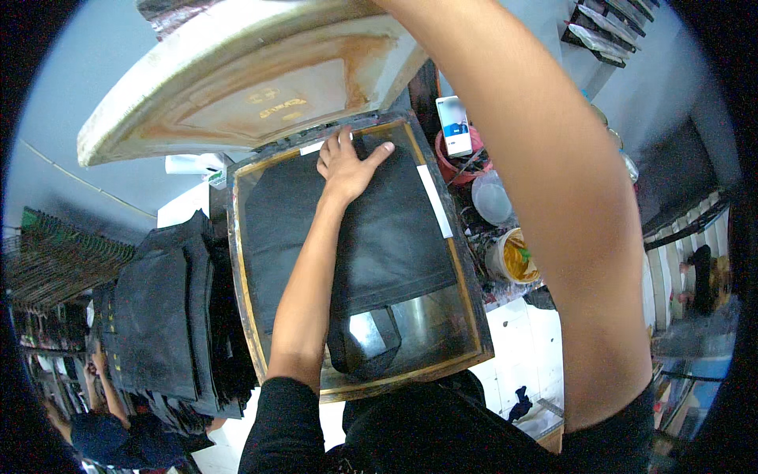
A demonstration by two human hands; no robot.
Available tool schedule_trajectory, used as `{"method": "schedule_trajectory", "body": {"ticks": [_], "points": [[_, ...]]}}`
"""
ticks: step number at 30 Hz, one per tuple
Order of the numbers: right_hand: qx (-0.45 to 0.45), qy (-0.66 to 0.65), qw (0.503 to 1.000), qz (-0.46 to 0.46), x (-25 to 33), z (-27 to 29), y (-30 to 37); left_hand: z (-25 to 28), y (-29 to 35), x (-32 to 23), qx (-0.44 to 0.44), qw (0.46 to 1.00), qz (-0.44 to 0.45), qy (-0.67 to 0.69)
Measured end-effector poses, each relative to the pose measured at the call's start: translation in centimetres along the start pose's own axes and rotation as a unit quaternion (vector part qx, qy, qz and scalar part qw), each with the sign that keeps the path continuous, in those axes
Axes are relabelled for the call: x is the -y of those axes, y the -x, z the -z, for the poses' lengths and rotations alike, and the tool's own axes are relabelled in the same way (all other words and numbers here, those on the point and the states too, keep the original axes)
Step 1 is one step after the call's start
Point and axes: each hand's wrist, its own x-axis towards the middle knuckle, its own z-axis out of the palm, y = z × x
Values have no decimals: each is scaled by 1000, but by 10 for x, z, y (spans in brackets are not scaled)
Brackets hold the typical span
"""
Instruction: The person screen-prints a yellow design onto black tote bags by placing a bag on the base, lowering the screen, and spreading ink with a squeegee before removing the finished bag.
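My left hand (pixel 345 168) lies on a flat black cloth piece (pixel 395 237), fingers spread near its far edge. That cloth is spread over a glass-topped board with a wooden frame (pixel 239 276). At the board's near end, a narrower dark part and a shiny reflection show on the glass. A screen-printing frame (pixel 126 118) is tilted up beyond the board, with brown stains and a small yellow design on its mesh (pixel 316 75). My right arm (pixel 545 182) reaches up along the right side; its hand is beyond the top edge.
A thick stack of black cloth pieces (pixel 154 308) stands left of the board. To the right are a phone (pixel 454 126), a red basket (pixel 446 167), a clear round container (pixel 491 197) and a tub of yellow ink (pixel 517 259). Another person (pixel 110 438) works at lower left.
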Motion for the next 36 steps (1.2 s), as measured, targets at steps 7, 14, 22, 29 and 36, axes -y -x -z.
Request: {"method": "schedule_trajectory", "body": {"ticks": [7, 14, 22, 29, 36], "points": [[55, -26, 998, -26, 24, -48, 104, 140, 177, 37, -156, 820, -74, 545], [71, -80, 994, 13, 50, -134, 283, 105, 336, 104, 27, 853, 171, 493], [195, -87, 977, -1, 26, -165, 270, 71, 350, 125, 52, 849, 263, 455], [273, -61, 960, 23, 79, -156, 300, 70, 350, 125, 70, 844, 269, 458], [206, -27, 978, 3, -2, -229, 229, 77, 348, 122, 83, 838, 287, 457]]}}
